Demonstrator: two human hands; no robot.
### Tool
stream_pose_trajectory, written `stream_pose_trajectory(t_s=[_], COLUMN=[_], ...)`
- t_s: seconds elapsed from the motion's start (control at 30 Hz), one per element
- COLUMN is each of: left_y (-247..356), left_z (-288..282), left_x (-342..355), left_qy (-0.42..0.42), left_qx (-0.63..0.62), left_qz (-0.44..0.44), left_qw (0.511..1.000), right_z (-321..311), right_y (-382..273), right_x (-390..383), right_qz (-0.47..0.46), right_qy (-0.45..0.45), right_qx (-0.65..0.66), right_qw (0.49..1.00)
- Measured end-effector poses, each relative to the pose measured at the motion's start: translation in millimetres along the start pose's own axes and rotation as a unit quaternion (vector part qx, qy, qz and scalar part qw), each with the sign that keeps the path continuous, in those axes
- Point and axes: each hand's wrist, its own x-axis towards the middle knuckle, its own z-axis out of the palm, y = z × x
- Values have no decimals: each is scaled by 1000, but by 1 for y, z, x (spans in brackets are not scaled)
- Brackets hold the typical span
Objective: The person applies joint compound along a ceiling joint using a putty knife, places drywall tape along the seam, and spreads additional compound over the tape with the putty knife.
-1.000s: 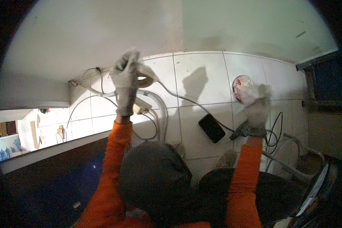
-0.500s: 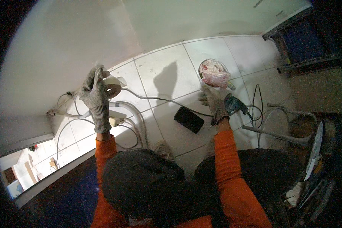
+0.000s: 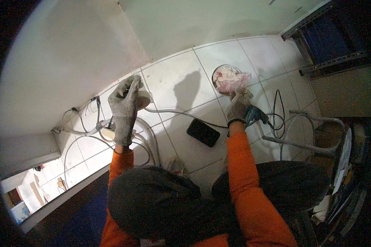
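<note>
In the head view, a floor of square white tiles with dark joints [image 3: 169, 78] runs up to a smooth, pale green-grey wall [image 3: 185, 24] along the far side. Someone sits low over it, knees in dark trousers [image 3: 152, 193] at the near side, arms in orange sleeves.

On the left, the left hand in a grey knitted glove [image 3: 123, 105] is raised, its fingers bent inward and close together, with a pale roll of tape [image 3: 143, 99] held beside the palm; whether the fingertips pinch anything else, I can't tell. Below it sit a cream-coloured box [image 3: 108, 134] and a thick grey hose [image 3: 152, 138].

Farther right, the right hand in a matching glove [image 3: 237, 108] reaches to crumpled, pinkish clear plastic [image 3: 235, 84] at a round dark-rimmed bowl [image 3: 213, 79] on the tiles. Its fingertips are partly covered, so I can't tell how tightly they close.

Between the hands, nearer the knees, lies a black rectangular phone [image 3: 203, 133]. A teal power tool [image 3: 256, 114] lies just right of the right glove. A bent grey metal tube [image 3: 301, 145] stands at the right, and a dark blue panel [image 3: 327, 37] fills the far right corner.
</note>
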Motion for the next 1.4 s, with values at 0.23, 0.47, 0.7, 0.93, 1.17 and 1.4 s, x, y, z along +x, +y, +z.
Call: stream_pose_trajectory(t_s=[0.23,0.47,0.7,0.93,1.17,1.4], left_y=[-2,38,127,237,482,674], left_z=[3,0,18,-12,-43,-103], left_x=[6,47,109,128,114,56], left_qy=[-15,15,-65,-98,-221,-216], left_qx=[46,22,-32,-14,83,52], left_qz=[-13,31,-54,23,75,59], left_qw=[999,999,996,995,969,973], right_z=[21,66,156,243,264,259], right_y=[-73,-131,-155,-290,-532,-743], right_x=[-18,-3,-51,-65,-104,-188], right_qz=[-158,11,257,307,352,241], right_qy=[-22,-203,-391,-508,-524,-558], right_qx=[-96,212,290,318,136,122], right_qw=[982,956,835,739,763,785])
